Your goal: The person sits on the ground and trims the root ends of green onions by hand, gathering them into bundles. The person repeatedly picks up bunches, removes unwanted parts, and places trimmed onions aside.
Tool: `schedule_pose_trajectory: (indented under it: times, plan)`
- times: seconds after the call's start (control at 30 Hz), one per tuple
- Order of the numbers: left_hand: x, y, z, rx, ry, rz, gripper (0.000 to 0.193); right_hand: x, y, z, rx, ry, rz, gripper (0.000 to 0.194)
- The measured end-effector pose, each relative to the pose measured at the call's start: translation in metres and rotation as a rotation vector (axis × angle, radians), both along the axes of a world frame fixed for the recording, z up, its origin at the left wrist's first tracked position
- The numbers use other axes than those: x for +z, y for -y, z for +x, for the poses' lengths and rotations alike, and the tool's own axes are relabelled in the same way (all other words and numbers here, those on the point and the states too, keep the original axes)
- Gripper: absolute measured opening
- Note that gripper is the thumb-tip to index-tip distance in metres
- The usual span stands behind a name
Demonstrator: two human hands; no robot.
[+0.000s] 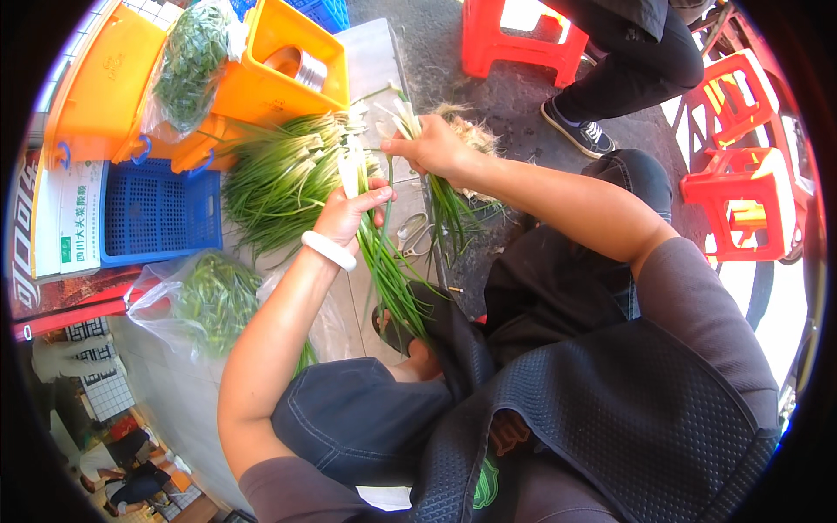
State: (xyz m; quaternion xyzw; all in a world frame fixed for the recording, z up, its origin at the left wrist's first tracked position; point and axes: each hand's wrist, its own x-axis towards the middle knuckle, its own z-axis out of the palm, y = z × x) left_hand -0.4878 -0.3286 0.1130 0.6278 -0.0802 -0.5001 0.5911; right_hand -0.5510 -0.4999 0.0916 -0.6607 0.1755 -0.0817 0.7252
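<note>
My left hand (356, 212), with a white band at its wrist, grips a bunch of scallions (386, 268). Their white ends point up past my fingers, and the green leaves hang toward my legs. In my right hand (437, 145) is a smaller bunch of scallions (451, 209), white ends uppermost. One thin green stalk runs between the two hands. Just left of them lies a large heap of scallions (281, 176), white ends toward me. Below my right hand, scissors (415, 235) rest on the tiles. Beyond that hand is a pile of rooty trimmings (477, 134).
Orange crates (281, 91), one holding a metal container, stand at the upper left near a blue basket (160, 216). Plastic bags of greens (219, 297) lie nearby. Red stools (523, 46) and another person's shoe (579, 127) are to the right.
</note>
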Motion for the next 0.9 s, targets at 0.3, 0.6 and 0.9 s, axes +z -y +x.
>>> schedule_pose_trajectory:
  times: [0.3,0.6,0.9]
  plan:
    - [0.008,-0.003,0.006,0.132,-0.070,0.075,0.011,-0.002,0.015,-0.011,0.461,0.288,-1.015,0.027]
    - [-0.006,-0.004,0.005,0.161,0.043,0.044,0.013,0.000,0.001,-0.012,0.228,-0.279,0.442,0.023]
    - [-0.001,0.004,-0.003,0.071,-0.097,-0.061,0.022,-0.005,0.005,-0.003,0.040,-0.076,0.625,0.011]
